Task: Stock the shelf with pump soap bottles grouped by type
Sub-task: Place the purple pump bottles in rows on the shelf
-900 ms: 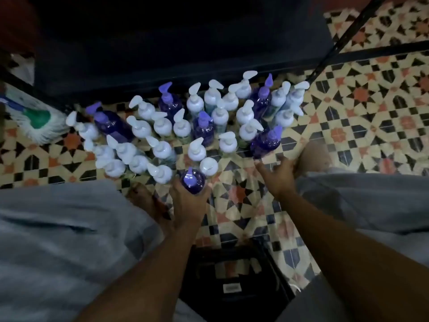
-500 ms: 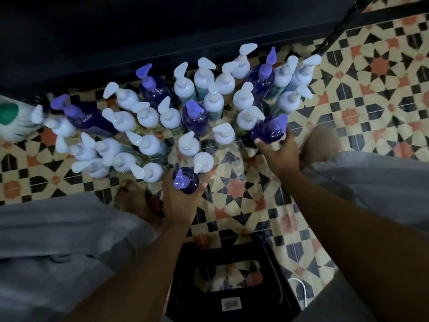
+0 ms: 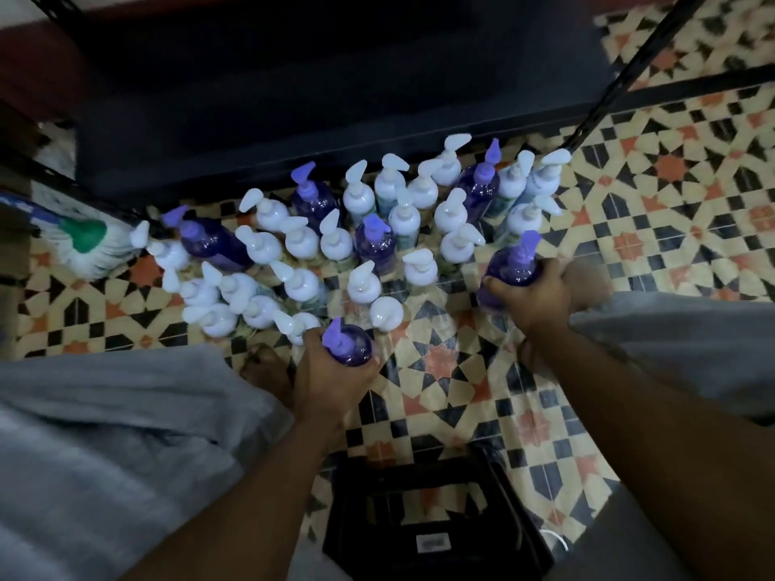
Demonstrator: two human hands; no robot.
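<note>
Many pump soap bottles stand on the patterned tile floor in front of a dark shelf (image 3: pixel 293 98). Most have white pumps (image 3: pixel 302 283); several are purple with purple pumps (image 3: pixel 375 243). My left hand (image 3: pixel 331 379) is shut around a purple bottle (image 3: pixel 348 345) at the near edge of the cluster. Over at the cluster's right side, my right hand (image 3: pixel 532 299) grips another purple bottle (image 3: pixel 511 266), which tilts a little.
A black crate (image 3: pixel 436 522) sits on the floor between my knees. A mop head with a green collar (image 3: pixel 84 241) lies at the left. A black shelf post (image 3: pixel 620 81) slants at the upper right. My grey-clothed legs flank the floor space.
My right hand has closed around the purple bottle at the right and pulled it slightly out of the group. My left hand keeps hold of its purple bottle.
</note>
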